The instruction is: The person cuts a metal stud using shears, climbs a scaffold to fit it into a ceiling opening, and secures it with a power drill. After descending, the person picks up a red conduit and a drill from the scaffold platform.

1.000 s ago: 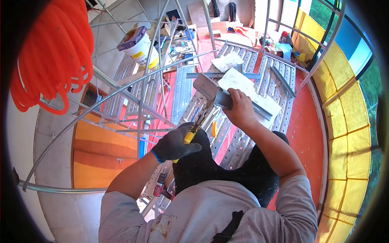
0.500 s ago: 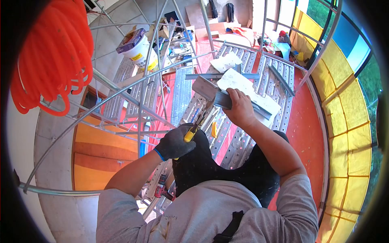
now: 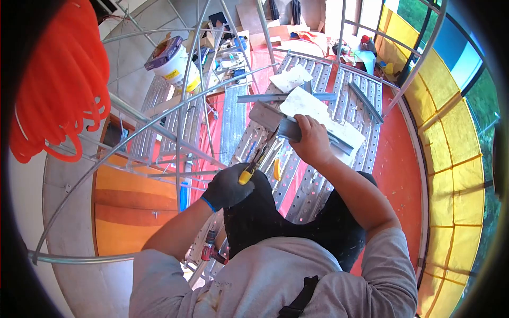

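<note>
My left hand, in a dark glove, is closed around a yellow-handled tool. Its dark jaws point up toward the near edge of a grey metal channel; whether they touch it is unclear. Bare, my right hand grips the channel's right end, thumb and fingers wrapped over it. White boards lie just beyond on the perforated metal planks. Between my knees and the channel lies a yellow object.
Scaffold tubes cross the left side, near a white bucket and a hanging orange hose coil. A red drill lies beside my left leg. Another person is far off at the upper right.
The view has shifted slightly, moving the scene a little left. Both hands keep their holds, and the tool in my left hand has changed its tilt slightly.
</note>
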Demonstrator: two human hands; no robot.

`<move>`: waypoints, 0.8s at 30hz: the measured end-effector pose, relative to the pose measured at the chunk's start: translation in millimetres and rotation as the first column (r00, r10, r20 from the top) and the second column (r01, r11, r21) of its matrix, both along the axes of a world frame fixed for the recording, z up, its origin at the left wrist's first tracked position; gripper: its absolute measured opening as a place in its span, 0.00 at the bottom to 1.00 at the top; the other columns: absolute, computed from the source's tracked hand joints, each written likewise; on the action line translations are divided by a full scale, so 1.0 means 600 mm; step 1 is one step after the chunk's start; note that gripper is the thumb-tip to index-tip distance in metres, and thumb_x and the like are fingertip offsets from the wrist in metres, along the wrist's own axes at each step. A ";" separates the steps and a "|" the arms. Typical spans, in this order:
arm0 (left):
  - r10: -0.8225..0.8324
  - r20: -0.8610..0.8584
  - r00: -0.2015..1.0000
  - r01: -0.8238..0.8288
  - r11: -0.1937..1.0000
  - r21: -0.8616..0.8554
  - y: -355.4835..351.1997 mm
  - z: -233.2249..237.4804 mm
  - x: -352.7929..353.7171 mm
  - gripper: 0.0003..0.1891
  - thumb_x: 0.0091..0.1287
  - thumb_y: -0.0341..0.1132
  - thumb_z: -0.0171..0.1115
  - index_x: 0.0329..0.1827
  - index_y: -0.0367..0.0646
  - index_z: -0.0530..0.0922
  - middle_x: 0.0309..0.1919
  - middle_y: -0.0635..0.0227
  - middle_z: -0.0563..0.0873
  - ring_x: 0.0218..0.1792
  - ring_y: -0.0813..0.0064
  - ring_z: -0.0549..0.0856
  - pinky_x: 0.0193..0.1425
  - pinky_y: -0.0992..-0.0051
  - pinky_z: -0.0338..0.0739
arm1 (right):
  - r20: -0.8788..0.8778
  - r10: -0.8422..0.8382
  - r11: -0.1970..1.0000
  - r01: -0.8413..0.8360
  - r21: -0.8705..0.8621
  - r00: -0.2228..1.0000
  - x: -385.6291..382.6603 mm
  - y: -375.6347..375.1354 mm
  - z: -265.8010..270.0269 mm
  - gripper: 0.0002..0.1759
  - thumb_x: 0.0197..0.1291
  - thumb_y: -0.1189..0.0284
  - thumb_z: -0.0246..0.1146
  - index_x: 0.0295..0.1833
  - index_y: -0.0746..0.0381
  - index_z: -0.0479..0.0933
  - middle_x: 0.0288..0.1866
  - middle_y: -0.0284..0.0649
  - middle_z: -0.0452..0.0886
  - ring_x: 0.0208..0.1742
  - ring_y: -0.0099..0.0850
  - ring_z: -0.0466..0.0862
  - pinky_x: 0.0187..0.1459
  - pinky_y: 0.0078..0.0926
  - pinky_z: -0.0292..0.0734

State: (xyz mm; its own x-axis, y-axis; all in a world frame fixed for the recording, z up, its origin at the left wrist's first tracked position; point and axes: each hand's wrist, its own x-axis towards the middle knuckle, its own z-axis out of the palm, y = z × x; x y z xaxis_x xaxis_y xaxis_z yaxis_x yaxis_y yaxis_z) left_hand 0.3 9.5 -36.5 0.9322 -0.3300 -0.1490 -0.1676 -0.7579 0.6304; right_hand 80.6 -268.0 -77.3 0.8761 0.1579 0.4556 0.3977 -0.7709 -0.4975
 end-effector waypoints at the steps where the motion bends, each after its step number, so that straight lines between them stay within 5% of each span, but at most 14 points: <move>1: -0.030 0.064 0.998 0.031 0.999 -0.012 0.002 0.000 -0.005 0.28 0.59 0.40 0.71 0.63 0.43 0.80 0.46 0.50 0.88 0.49 0.50 0.88 0.54 0.60 0.81 | 0.010 0.013 1.000 -0.013 0.002 1.000 0.000 0.000 -0.003 0.36 0.46 0.70 0.76 0.63 0.60 0.71 0.54 0.46 0.81 0.58 0.48 0.81 0.57 0.47 0.74; 7: 0.020 0.162 0.987 -0.018 1.000 -0.011 -0.009 0.022 -0.043 0.25 0.58 0.36 0.71 0.60 0.42 0.79 0.46 0.48 0.86 0.49 0.46 0.87 0.53 0.56 0.80 | -0.020 0.027 0.998 -0.028 -0.049 0.999 -0.016 0.010 0.004 0.36 0.46 0.69 0.76 0.63 0.60 0.71 0.55 0.47 0.81 0.59 0.49 0.81 0.59 0.47 0.74; 10: 0.118 0.377 0.918 -0.147 0.988 0.048 -0.017 0.002 -0.055 0.21 0.58 0.38 0.73 0.53 0.40 0.80 0.42 0.49 0.87 0.44 0.46 0.87 0.47 0.54 0.80 | -0.025 0.010 0.998 -0.012 -0.059 1.000 -0.022 0.012 0.010 0.36 0.47 0.68 0.75 0.63 0.60 0.71 0.55 0.47 0.81 0.59 0.49 0.81 0.58 0.47 0.74; 13: 0.301 0.302 0.905 -0.329 0.943 0.045 -0.026 -0.002 -0.084 0.19 0.59 0.41 0.71 0.48 0.42 0.80 0.39 0.52 0.86 0.42 0.48 0.87 0.46 0.54 0.81 | -0.018 0.006 0.999 -0.007 -0.048 1.000 -0.030 0.009 0.010 0.35 0.47 0.68 0.75 0.63 0.60 0.71 0.54 0.47 0.81 0.58 0.49 0.81 0.58 0.47 0.74; 24: 0.169 0.280 0.945 -0.254 0.918 0.304 0.003 -0.003 -0.111 0.19 0.61 0.48 0.71 0.42 0.41 0.80 0.30 0.51 0.87 0.36 0.46 0.87 0.40 0.50 0.80 | 0.018 0.012 0.999 -0.011 -0.052 1.000 -0.042 0.016 0.014 0.35 0.47 0.68 0.75 0.63 0.58 0.71 0.54 0.45 0.81 0.57 0.48 0.82 0.56 0.48 0.74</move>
State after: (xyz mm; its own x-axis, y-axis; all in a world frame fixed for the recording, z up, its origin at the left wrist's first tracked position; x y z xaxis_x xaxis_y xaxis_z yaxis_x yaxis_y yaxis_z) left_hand -66.0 11.6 -38.5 0.9955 -0.0920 0.0246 -0.0952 -0.9502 0.2967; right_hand 55.3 -258.4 -68.7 0.8658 0.1917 0.4623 0.4152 -0.7909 -0.4496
